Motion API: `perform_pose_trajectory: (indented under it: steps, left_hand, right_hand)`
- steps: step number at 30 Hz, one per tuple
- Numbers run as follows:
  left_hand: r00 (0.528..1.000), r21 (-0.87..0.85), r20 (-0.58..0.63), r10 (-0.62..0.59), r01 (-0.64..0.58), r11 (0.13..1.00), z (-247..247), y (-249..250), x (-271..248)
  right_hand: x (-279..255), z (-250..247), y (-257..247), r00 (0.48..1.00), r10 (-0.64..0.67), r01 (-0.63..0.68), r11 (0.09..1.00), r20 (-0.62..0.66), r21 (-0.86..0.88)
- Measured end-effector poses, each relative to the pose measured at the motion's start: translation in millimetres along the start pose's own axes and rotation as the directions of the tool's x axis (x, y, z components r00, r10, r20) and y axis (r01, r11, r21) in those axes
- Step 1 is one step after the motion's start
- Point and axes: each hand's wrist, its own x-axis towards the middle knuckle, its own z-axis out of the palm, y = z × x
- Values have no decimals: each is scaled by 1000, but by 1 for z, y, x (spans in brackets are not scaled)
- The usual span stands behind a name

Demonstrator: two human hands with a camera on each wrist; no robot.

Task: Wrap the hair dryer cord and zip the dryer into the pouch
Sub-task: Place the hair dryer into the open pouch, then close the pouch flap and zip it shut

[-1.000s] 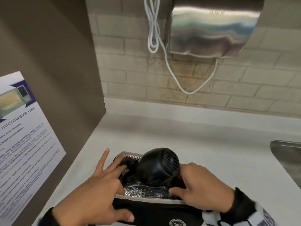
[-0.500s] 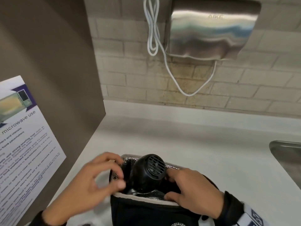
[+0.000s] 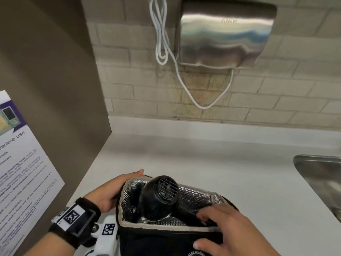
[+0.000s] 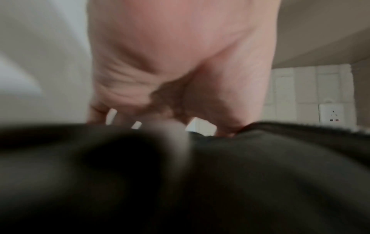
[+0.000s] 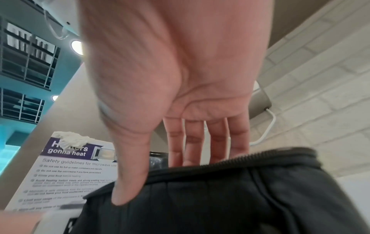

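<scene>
Left hand grips the left end of the black pouch, thumb along its rim. Pouch stands unzipped on the white desk between the 2 hands. Black hair dryer sits inside, rear grille up, partly above the rim. Right hand pinches the pouch's near wall: fingers inside, thumb outside.
</scene>
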Motion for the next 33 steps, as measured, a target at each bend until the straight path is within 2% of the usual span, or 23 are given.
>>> perform_pose_trajectory:
  steps: [3,5,7,9,11,12,14,16,19,22,24,26,29,31,33]
  left_hand:
    - [986,-145,-35,164,-167,975,4,10,-2]
    - [945,-131,-101,310,-321,938,8,17,-9]
    - [875,-95,-115,471,-482,871,11,25,-19]
    - [776,-28,-118,620,-627,779,10,30,-29]
    - [679,50,-61,732,-730,682,5,33,-39]
    - [646,90,-6,764,-760,643,2,33,-44]
    - [632,165,125,765,-773,612,-4,29,-53]
    - [653,323,274,706,-754,572,-12,24,-61]
    - [713,612,408,571,-677,409,-28,25,-73]
    - [768,724,415,488,-604,334,-36,36,-86]
    - [768,747,412,489,-592,301,-34,52,-92]
    - [773,765,430,467,-586,267,-19,78,-96]
    - [730,755,511,454,-634,170,24,125,-102]
    - [693,727,577,433,-677,116,57,151,-99]
    - [684,721,630,368,-691,52,89,172,-90]
  right_hand:
    - [-13,18,10,983,-83,95,993,-163,65]
    - [-20,23,17,950,-89,138,980,-300,145]
    - [-29,23,23,892,5,96,975,-452,199]
    - [-37,21,28,837,113,23,970,-536,241]
    - [-44,22,35,790,215,-54,958,-575,283]
    - [-47,23,40,775,253,-91,951,-579,294]
    - [-53,25,49,755,335,-154,926,-563,344]
    - [-57,26,57,739,380,-197,912,-557,360]
    - [-57,25,60,763,467,-263,855,-446,447]
    - [-44,16,60,787,517,-259,772,-336,580]
    - [-28,10,66,800,497,-177,730,-336,660]
    - [-10,8,80,842,466,-139,674,-272,726]
    - [18,7,101,950,312,-200,611,-1,766]
    - [30,7,110,967,198,-249,602,160,759]
    - [37,7,115,967,117,-251,601,227,759]
